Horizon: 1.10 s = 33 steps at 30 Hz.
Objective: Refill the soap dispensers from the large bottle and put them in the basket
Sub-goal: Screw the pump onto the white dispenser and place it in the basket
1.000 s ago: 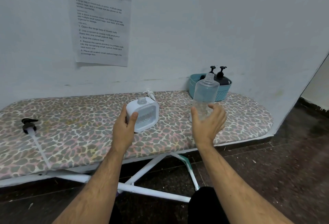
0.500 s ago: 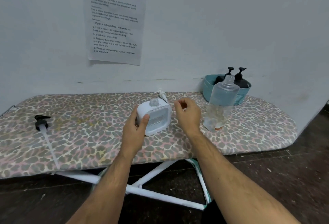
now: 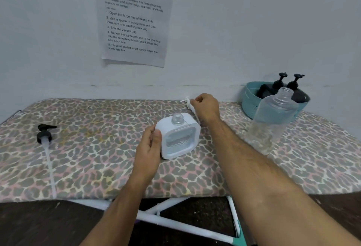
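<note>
your left hand (image 3: 150,146) grips the left side of the square white plastic soap dispenser (image 3: 178,135), thumb on its front edge, fingers wrapped behind. the dispenser stands upright mid ironing board (image 3: 97,159), neck open, no pump fitted, clear liquid low in its window. your right hand (image 3: 205,108) is just behind the dispenser, fingers curled and pinching the head of the small white pump (image 3: 188,105), which lies on the leopard-print board cover. right of the dispenser: large clear plastic bottle (image 3: 273,122), upright, cap off, partly filled. behind that bottle, at the wall, the teal plastic basket (image 3: 249,103) holds two dark dispensers (image 3: 295,91) with black pumps fitted. far left of the white dispenser: loose black pump with long clear tube (image 3: 46,142), lying flat on the board. printed paper sheet (image 3: 134,17) taped to the wall above the dispenser.
</note>
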{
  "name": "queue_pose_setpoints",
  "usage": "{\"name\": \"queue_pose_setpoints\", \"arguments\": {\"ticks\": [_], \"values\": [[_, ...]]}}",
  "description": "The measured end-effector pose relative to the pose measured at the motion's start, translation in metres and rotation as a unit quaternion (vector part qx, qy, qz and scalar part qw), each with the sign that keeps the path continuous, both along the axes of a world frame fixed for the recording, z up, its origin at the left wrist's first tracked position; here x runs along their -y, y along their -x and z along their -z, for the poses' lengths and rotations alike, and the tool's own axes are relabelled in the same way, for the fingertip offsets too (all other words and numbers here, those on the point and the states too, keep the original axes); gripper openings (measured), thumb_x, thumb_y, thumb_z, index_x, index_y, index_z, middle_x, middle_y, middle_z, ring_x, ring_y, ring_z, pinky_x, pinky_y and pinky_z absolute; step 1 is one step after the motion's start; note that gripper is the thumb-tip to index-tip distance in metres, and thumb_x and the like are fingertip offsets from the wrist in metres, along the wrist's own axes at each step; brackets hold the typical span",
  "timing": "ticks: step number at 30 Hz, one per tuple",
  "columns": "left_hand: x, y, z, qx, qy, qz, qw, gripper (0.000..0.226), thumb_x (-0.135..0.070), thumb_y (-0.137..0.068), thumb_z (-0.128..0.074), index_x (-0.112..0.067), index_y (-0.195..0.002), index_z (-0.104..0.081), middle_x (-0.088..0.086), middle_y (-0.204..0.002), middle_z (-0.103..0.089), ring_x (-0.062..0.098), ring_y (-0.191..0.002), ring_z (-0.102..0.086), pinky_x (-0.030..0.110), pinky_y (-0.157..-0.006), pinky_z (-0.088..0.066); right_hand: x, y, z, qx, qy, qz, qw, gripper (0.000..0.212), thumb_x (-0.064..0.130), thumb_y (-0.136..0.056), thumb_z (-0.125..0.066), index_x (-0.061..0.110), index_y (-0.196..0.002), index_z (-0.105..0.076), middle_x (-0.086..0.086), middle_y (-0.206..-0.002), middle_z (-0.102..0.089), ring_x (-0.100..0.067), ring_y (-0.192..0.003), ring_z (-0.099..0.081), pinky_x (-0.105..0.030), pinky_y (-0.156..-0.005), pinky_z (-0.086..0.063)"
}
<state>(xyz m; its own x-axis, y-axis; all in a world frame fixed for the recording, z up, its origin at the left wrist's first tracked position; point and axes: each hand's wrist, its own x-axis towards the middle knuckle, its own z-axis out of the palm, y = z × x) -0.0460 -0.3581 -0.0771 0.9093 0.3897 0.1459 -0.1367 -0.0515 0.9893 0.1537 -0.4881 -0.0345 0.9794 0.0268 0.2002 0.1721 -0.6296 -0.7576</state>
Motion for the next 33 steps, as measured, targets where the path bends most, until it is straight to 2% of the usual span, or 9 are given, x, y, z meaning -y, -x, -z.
{"name": "queue_pose_setpoints", "arguments": {"ticks": [4, 7, 11, 13, 17, 24, 28, 31, 33], "values": [[0.002, 0.0, 0.0, 0.002, 0.001, -0.003, 1.0, 0.051, -0.059, -0.088, -0.041, -0.028, -0.126, -0.056, -0.003, -0.109, -0.07, 0.017, -0.1, -0.07, 0.039, -0.08, -0.059, -0.01, -0.026, 0.011, -0.077, 0.046, -0.03, 0.996, 0.065, 0.054, -0.087, -0.065, 0.005, -0.129, -0.059, -0.01, -0.13, -0.063, -0.028, -0.117, -0.059, -0.035, -0.093, -0.047], [0.002, 0.0, 0.0, -0.003, -0.009, -0.008, 1.0, 0.049, -0.058, -0.089, -0.04, -0.03, -0.126, -0.055, -0.003, -0.11, -0.07, 0.015, -0.099, -0.069, 0.038, -0.079, -0.059, -0.017, -0.039, 0.016, -0.1, 0.094, -0.037, 0.99, 0.06, 0.059, -0.083, -0.066, 0.007, -0.114, -0.066, -0.009, -0.114, -0.071, -0.029, -0.104, -0.065, -0.036, -0.082, -0.052], [0.002, 0.0, 0.0, 0.001, -0.015, -0.015, 1.0, 0.051, -0.059, -0.088, -0.038, -0.03, -0.126, -0.054, -0.003, -0.111, -0.069, 0.014, -0.099, -0.069, 0.036, -0.078, -0.059, -0.018, -0.044, 0.018, -0.113, 0.081, -0.038, 0.99, 0.033, 0.041, -0.083, -0.071, 0.008, -0.087, -0.071, -0.005, -0.081, -0.073, -0.024, -0.078, -0.069, -0.03, -0.064, -0.052], [0.003, 0.0, -0.002, 0.002, -0.019, -0.013, 1.0, 0.05, -0.06, -0.085, -0.041, -0.032, -0.124, -0.053, -0.004, -0.11, -0.069, 0.011, -0.097, -0.069, 0.034, -0.076, -0.06, -0.015, -0.043, 0.016, -0.126, 0.035, -0.041, 0.991, 0.027, 0.033, -0.08, -0.074, 0.006, -0.076, -0.069, -0.003, -0.069, -0.067, -0.023, -0.067, -0.065, -0.027, -0.055, -0.047], [0.002, 0.001, -0.004, -0.005, -0.033, -0.011, 0.999, 0.046, -0.059, -0.078, -0.057, -0.039, -0.119, -0.05, -0.007, -0.118, -0.066, 0.007, -0.104, -0.067, 0.032, -0.083, -0.059, -0.006, -0.03, 0.003, -0.129, -0.097, -0.05, 0.986, 0.025, 0.025, -0.079, -0.077, 0.0, -0.08, -0.071, -0.008, -0.073, -0.069, -0.026, -0.063, -0.063, -0.035, -0.061, -0.05], [0.0, 0.001, -0.003, 0.006, -0.035, -0.01, 0.999, 0.041, -0.062, -0.077, -0.062, -0.044, -0.112, -0.05, 0.0, -0.117, -0.067, 0.013, -0.106, -0.067, 0.037, -0.085, -0.059, 0.008, 0.029, -0.066, -0.013, -0.25, -0.108, 0.962, 0.018, 0.024, -0.071, -0.073, 0.007, -0.071, -0.069, -0.01, -0.069, -0.058, -0.02, -0.065, -0.052, -0.037, -0.063, -0.046], [-0.001, 0.001, -0.003, 0.011, -0.014, -0.002, 1.0, 0.061, -0.072, -0.076, -0.062, -0.035, -0.124, -0.054, -0.001, -0.117, -0.068, 0.013, -0.103, -0.069, 0.031, -0.076, -0.06, 0.011, 0.073, -0.107, 0.038, -0.32, -0.169, 0.931, 0.009, 0.012, -0.081, -0.071, 0.009, -0.09, -0.07, -0.009, -0.084, -0.068, -0.018, -0.079, -0.066, -0.037, -0.074, -0.058], [-0.001, 0.002, -0.004, 0.009, 0.001, 0.002, 1.0, 0.048, -0.065, -0.082, -0.061, -0.041, -0.122, -0.054, -0.002, -0.119, -0.068, 0.015, -0.105, -0.069, 0.039, -0.078, -0.061, 0.011, 0.099, -0.12, 0.068, -0.353, -0.184, 0.915, 0.023, 0.011, -0.081, -0.071, 0.003, -0.102, -0.069, -0.007, -0.08, -0.067, -0.019, -0.081, -0.067, -0.042, -0.079, -0.059], [-0.001, 0.002, -0.005, 0.008, 0.003, 0.005, 1.0, 0.043, -0.058, -0.081, -0.06, -0.044, -0.121, -0.054, -0.002, -0.119, -0.068, 0.015, -0.104, -0.069, 0.045, -0.079, -0.061, 0.01, 0.109, -0.121, 0.085, -0.359, -0.187, 0.911, 0.019, 0.006, -0.083, -0.071, 0.004, -0.101, -0.068, -0.004, -0.076, -0.062, -0.016, -0.077, -0.063, -0.04, -0.079, -0.058]]}}
